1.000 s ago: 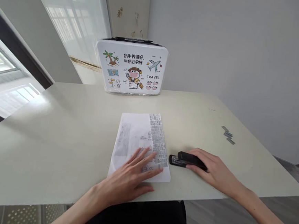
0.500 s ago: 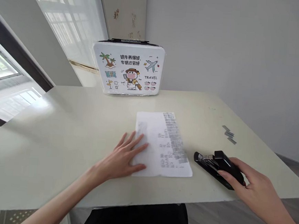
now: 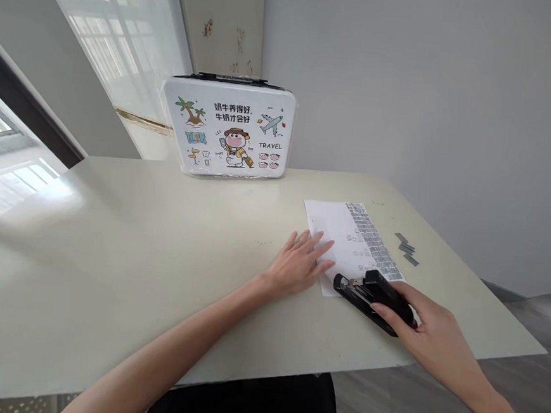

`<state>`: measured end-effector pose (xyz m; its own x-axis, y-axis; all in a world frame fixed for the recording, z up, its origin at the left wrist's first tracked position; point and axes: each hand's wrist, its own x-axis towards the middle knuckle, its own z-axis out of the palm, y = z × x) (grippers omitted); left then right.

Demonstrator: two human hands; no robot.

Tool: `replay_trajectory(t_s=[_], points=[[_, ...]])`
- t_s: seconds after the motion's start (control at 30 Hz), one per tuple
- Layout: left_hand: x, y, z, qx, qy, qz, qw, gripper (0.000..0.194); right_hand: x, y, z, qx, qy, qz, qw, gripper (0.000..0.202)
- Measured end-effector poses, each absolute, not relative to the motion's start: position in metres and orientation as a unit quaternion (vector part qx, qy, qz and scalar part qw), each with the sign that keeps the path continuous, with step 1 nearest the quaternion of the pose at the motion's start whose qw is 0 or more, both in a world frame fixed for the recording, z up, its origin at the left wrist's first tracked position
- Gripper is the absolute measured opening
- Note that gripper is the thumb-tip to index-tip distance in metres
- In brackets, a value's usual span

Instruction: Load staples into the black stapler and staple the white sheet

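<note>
My left hand [image 3: 300, 262] lies on the left edge of a sheet of printed paper [image 3: 334, 221], its fingers spread and stretched out. The paper is flat on the table and has a grey patterned strip down its right side. My right hand [image 3: 431, 327] is wrapped round a black stapler [image 3: 387, 298]. The stapler's front end points left, with its top arm raised off the base. It overlaps the paper's lower right part and hides that corner from view; whether it touches the sheet I cannot tell.
Several grey staple strips [image 3: 406, 248] lie on the table [image 3: 108, 270] to the right of the paper. At the back stands a white case [image 3: 227, 126] with cartoon prints and a black handle. A grey wall rises behind it, and a window is on the left.
My left hand and the paper have slid to the right and away from me. The stapler in my right hand has come left, now over the paper's lower right part.
</note>
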<state>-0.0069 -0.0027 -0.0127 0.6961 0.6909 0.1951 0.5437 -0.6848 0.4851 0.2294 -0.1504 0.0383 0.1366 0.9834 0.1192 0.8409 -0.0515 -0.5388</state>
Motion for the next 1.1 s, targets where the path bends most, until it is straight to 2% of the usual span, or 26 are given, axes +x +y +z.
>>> replay_trajectory(t_s=[0.17, 0.33, 0.43, 0.63, 0.77, 0.87, 1.1], points=[[-0.078, 0.011, -0.004, 0.845, 0.370, 0.259, 0.285, 0.055, 0.203, -0.128, 0.042, -0.672, -0.682, 0.167, 0.237, 0.044], [-0.161, 0.015, 0.009, 0.780, 0.461, 0.322, 0.276, 0.045, 0.153, -0.078, 0.042, -0.592, -0.742, 0.190, 0.250, 0.037], [-0.186, 0.015, 0.012, 0.705, 0.518, 0.374, 0.308, 0.042, 0.118, -0.040, 0.036, -0.537, -0.781, 0.199, 0.248, 0.034], [-0.187, 0.018, 0.011, 0.632, 0.533, 0.435, 0.356, 0.038, 0.069, 0.011, 0.020, -0.476, -0.825, 0.178, 0.248, 0.037], [-0.184, 0.016, 0.012, 0.610, 0.541, 0.457, 0.356, 0.034, 0.067, 0.012, 0.012, -0.491, -0.764, 0.260, 0.329, 0.040], [-0.184, 0.015, 0.013, 0.603, 0.548, 0.458, 0.354, 0.031, 0.072, 0.008, 0.002, -0.530, -0.701, 0.276, 0.388, 0.048], [-0.182, 0.013, 0.014, 0.576, 0.566, 0.479, 0.345, 0.029, 0.069, 0.009, -0.017, -0.578, -0.644, 0.263, 0.427, 0.045]])
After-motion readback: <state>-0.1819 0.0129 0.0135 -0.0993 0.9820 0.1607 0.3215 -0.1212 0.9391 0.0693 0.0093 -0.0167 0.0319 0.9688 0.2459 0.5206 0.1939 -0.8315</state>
